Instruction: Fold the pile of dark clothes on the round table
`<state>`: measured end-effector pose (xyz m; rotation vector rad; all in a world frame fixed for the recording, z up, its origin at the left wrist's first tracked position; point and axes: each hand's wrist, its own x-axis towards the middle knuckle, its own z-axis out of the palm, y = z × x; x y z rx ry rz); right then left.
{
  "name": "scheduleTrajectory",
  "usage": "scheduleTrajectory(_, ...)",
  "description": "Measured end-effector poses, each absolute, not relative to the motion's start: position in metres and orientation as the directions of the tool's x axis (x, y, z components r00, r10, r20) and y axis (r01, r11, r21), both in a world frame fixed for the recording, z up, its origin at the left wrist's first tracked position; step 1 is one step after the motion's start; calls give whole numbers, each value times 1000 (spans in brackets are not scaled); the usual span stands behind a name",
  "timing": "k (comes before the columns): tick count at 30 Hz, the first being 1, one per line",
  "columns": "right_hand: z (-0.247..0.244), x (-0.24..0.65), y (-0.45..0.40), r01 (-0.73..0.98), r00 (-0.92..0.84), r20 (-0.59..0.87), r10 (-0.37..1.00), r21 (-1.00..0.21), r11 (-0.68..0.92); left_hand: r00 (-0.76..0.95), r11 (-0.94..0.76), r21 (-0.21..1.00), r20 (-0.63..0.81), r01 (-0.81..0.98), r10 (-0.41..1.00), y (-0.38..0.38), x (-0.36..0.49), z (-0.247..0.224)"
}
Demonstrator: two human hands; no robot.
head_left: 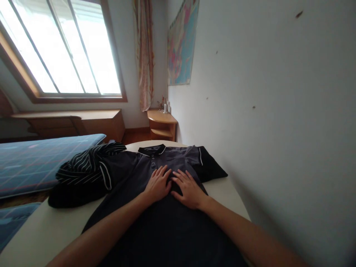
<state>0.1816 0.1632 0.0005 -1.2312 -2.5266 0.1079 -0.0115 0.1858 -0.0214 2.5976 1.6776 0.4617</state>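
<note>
A dark polo shirt [128, 172] lies spread front side up on a pale round-edged table [63, 222], its collar at the far end. My left hand [158, 184] rests flat on the chest of the shirt, just below the buttons, fingers stretched out. Close beside it, my right hand [187, 189] also lies on the fabric with its fingers spread. The two hands are slightly apart and neither grips anything. Under the shirt's right sleeve is a black cloth [213, 167]. A bundled black garment with white stripes [86, 163] sits by the left sleeve.
A blue plaid mattress [41, 159] stands left of the table. The white wall [272, 133] runs close along the right side. Beyond the table are a small corner shelf [161, 116], a long wooden desk [102, 115] and a window [69, 48].
</note>
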Motion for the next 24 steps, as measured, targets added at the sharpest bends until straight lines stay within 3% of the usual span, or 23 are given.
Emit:
scheduleTrajectory(5, -8, 182, 130, 782, -565, 75, 822, -268, 562, 426, -445, 174, 137, 878, 894, 154, -22, -24)
scheduleTrajectory(11, -9, 174, 92, 807, -537, 20, 844, -279, 520, 469, -479, 180, 94, 859, 878, 119, -28, -21)
scheduleTrajectory(18, -7, 174, 72, 808, -523, 44, 851, -291, 512, 504, -509, 209, 82, 835, 860, 107, -31, -17)
scheduleTrajectory(24, 14, 180, 103, 830, -471, 203, 859, -229, 509, 485, -507, 213, 149, 835, 862, 137, -40, -9)
